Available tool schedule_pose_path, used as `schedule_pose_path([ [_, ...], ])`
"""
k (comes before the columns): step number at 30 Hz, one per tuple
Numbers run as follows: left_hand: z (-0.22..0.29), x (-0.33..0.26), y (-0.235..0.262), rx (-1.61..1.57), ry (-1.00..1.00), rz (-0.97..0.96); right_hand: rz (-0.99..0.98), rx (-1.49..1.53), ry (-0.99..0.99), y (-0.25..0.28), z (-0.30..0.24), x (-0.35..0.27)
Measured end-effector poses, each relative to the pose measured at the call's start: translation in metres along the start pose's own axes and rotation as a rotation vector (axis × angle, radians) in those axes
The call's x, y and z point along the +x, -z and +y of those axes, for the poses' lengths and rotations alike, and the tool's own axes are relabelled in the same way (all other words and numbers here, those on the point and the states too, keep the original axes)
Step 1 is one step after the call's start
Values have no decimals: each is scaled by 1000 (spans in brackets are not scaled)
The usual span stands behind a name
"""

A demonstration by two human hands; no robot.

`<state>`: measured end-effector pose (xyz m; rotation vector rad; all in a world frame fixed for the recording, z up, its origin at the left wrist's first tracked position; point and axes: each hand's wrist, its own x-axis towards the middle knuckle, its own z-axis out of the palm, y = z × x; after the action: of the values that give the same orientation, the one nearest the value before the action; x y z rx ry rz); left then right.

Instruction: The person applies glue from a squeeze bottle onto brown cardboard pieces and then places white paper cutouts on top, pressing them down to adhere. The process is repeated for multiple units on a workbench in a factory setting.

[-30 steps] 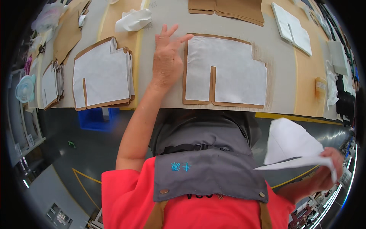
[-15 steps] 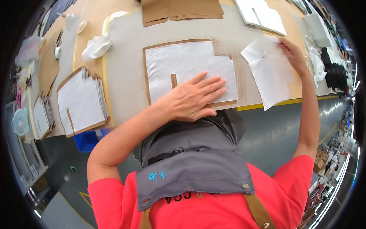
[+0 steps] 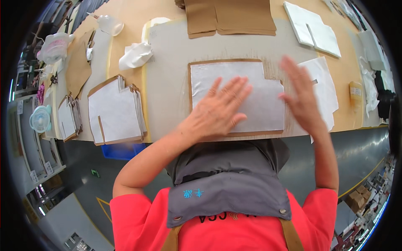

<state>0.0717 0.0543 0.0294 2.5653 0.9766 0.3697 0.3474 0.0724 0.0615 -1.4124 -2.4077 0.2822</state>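
Taking the white panel (image 3: pixel 251 94) on its brown cardboard backing as the landmark, it lies flat on the grey mat (image 3: pixel 167 96) at the near edge of the table (image 3: pixel 130 21), straight in front of the person.

Far to its left, at the table's end, sit a small fan (image 3: pixel 40 119) and a clear plastic tub (image 3: pixel 54 46). Nearer, still left of the panel, a stack (image 3: pixel 115 109) of like white-on-cardboard pieces rests at the table edge, with a smaller pile (image 3: pixel 69 118) beyond it. A crumpled white rag (image 3: pixel 136 55) lies up and left of the panel.

The left hand (image 3: pixel 217 111) lies palm down on the panel's left half, fingers spread and flat, pressing rather than gripping anything.

Above the panel, at the far side, brown cardboard sheets (image 3: pixel 228 16) are piled.

The right hand (image 3: pixel 299 98) is open, fingers straight and together, at the panel's right edge; it is blurred, and whether it touches the surface cannot be told. It holds nothing. Just under and right of it lies a loose white sheet (image 3: pixel 326 85), touching the panel's right side.

Up and right of the panel lies a white stack (image 3: pixel 312 27), and to the far right a small yellow bottle (image 3: pixel 356 94).
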Motion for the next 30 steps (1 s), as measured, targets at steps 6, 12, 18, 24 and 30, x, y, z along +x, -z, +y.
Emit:
schedule_pose_path([
  [6, -51, 15, -19, 227, 297, 147, -130, -155, 108, -75, -26, 39],
  [12, -72, -15, -11, 372, 526, 284, 84, -404, -90, -66, 23, 53],
  [18, -16, -26, -17, 250, 226, 38, -26, 72, 76, -46, 9, 75],
  [24, -8, -49, -12, 106, 291, 156, -419, 176, -238, -28, -2, 114],
  [30, -28, -71, -19, -63, 465, 459, -344, 454, -265, -35, 26, 104],
])
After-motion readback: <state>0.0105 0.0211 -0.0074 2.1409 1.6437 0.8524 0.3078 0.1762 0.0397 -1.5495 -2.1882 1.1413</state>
